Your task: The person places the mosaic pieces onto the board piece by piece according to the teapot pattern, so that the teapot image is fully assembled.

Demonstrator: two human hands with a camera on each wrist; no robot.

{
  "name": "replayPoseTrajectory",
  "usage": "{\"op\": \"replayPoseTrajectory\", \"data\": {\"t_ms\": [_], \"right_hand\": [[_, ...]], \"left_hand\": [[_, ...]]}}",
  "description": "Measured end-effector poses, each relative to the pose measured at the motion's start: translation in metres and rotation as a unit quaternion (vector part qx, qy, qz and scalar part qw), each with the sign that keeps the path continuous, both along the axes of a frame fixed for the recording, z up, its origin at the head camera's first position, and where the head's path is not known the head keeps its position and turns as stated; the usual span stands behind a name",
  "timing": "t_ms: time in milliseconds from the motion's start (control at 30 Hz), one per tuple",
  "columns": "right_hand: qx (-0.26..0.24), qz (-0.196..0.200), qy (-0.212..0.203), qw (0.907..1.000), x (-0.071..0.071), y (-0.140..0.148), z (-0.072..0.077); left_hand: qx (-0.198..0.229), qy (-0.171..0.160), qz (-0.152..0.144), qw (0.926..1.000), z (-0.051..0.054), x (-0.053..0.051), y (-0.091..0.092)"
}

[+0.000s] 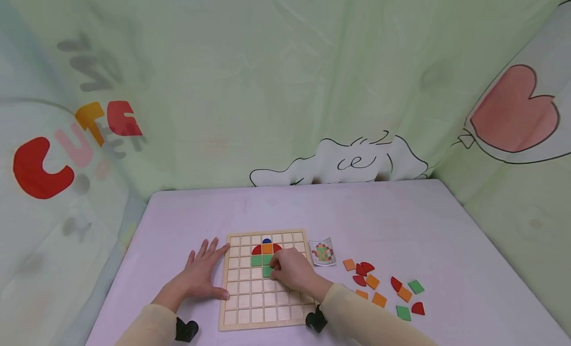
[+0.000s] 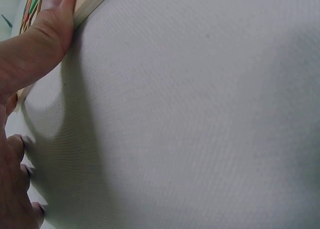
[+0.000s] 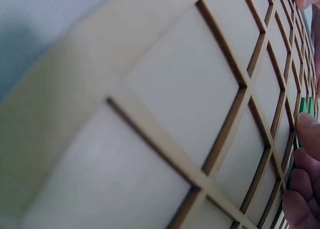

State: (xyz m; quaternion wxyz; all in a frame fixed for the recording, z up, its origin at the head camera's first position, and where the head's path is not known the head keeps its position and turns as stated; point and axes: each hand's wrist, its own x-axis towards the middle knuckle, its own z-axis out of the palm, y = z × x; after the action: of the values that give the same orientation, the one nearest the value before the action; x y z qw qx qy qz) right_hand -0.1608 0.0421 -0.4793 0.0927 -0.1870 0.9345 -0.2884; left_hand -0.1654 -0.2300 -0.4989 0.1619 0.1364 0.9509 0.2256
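A wooden grid board (image 1: 244,287) lies on the table. Near its top are a blue half-round piece (image 1: 266,241), an orange square (image 1: 266,248) and red rounded pieces (image 1: 256,250), with green square tiles (image 1: 256,260) below them. My right hand (image 1: 292,269) reaches over the board, its bent thumb and fingers at a green tile (image 1: 267,271), pinching it by its right side. In the right wrist view, green shows by the thumb (image 3: 307,126); the fingers partly hide it. My left hand (image 1: 202,271) rests with spread fingers, thumb and fingertip touching the board's left edge.
A small pattern card (image 1: 322,252) lies right of the board. Farther right, loose orange squares (image 1: 379,300), red pieces (image 1: 418,308) and green squares (image 1: 403,313) are scattered on the pale tabletop (image 1: 192,212). Fabric walls surround the table.
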Motion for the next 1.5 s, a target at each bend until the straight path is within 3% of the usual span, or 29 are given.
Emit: {"op": "replayPoseTrajectory", "data": {"t_ms": [333,533,733,1200,1500], "right_hand": [[-0.072,-0.002,-0.044,0.9965,0.0,0.021,0.014],[-0.121,-0.017,-0.061,0.9907,0.0,0.052,0.026],[-0.142,-0.041,-0.052,0.9876,0.005,0.095,0.036],[-0.091,-0.127,-0.042,0.9867,0.032,0.205,0.038],[-0.047,-0.176,-0.027,0.983,0.047,0.248,0.034]], "left_hand": [[0.001,0.002,-0.003,1.0,0.0,0.002,0.0],[-0.006,0.006,-0.004,1.0,-0.002,0.001,0.0],[-0.003,0.003,-0.005,1.0,-0.002,0.0,0.001],[-0.007,0.006,-0.011,0.9999,-0.001,-0.001,0.002],[-0.006,0.011,-0.01,0.9999,0.001,0.001,-0.001]]}}
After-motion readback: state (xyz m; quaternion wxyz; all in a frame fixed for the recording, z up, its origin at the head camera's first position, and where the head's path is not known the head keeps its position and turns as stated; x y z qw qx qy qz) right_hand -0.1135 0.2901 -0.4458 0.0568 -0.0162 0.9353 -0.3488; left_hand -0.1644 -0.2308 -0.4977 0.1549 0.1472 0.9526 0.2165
